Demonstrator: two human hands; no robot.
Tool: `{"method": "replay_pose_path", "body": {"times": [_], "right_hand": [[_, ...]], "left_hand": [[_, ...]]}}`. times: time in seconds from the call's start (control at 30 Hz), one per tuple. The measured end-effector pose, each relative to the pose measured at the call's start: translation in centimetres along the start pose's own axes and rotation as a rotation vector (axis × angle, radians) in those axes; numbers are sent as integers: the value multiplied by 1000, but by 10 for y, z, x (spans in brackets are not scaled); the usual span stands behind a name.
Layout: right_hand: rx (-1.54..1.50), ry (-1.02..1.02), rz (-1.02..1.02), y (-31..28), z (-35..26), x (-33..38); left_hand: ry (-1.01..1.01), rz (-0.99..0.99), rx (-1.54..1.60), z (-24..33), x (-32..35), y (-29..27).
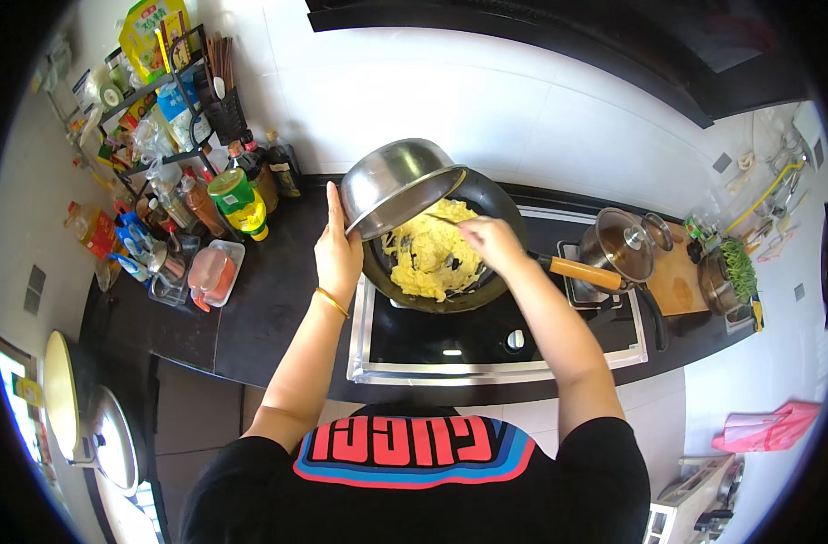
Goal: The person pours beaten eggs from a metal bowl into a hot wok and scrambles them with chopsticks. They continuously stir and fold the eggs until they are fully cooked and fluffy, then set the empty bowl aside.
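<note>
My left hand [338, 249] grips a shiny metal bowl [398, 172] by its side. The bowl is tipped with its mouth down and to the right, above a dark wok [509, 213] on the stove. Yellow food in soft shreds, like scrambled egg [437, 258], lies in the wok. My right hand [494, 243] is closed around a thin utensil [443, 218] that points left toward the bowl's rim. Its kind is too small to make out. The wok's wooden handle [584, 272] reaches right beyond my right forearm. The bowl's inside is mostly hidden.
Bottles [237, 199] and a seasoning rack [174, 100] crowd the left counter, beside a red-lidded container [214, 272]. Right of the stove stand a glass-lidded pot [618, 243], a wooden board [672, 281] and green vegetables [739, 270]. A dark range hood [523, 36] hangs above.
</note>
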State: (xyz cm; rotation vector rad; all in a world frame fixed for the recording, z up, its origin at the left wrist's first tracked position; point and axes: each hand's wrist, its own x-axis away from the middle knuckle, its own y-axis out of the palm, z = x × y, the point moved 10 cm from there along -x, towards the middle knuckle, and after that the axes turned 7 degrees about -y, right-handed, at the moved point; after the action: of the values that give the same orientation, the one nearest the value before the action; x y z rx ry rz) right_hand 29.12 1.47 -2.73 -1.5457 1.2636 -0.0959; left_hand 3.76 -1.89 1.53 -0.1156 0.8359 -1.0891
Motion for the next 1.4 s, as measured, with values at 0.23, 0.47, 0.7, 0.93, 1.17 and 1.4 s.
{"method": "replay_pose_path", "body": {"times": [0.23,0.47,0.7,0.93,1.17,1.4], "right_hand": [[-212,-121,-364,-14,-89,28],[-241,43,-128,-23,-58,16],[-356,42,66,-72,-80,28],[-197,-195,359,-129,-111,23],[-210,-191,263,-98,-102,21],[-391,231,-57,-70,-45,49]], "left_hand": [[-21,3,-16,-10,-1,-4],[1,2,12,-6,-6,-2],[-5,-60,21,-13,-10,6],[196,-134,54,-3,-9,14],[279,-131,75,19,-7,17],[80,-127,-29,-6,-15,21]]}}
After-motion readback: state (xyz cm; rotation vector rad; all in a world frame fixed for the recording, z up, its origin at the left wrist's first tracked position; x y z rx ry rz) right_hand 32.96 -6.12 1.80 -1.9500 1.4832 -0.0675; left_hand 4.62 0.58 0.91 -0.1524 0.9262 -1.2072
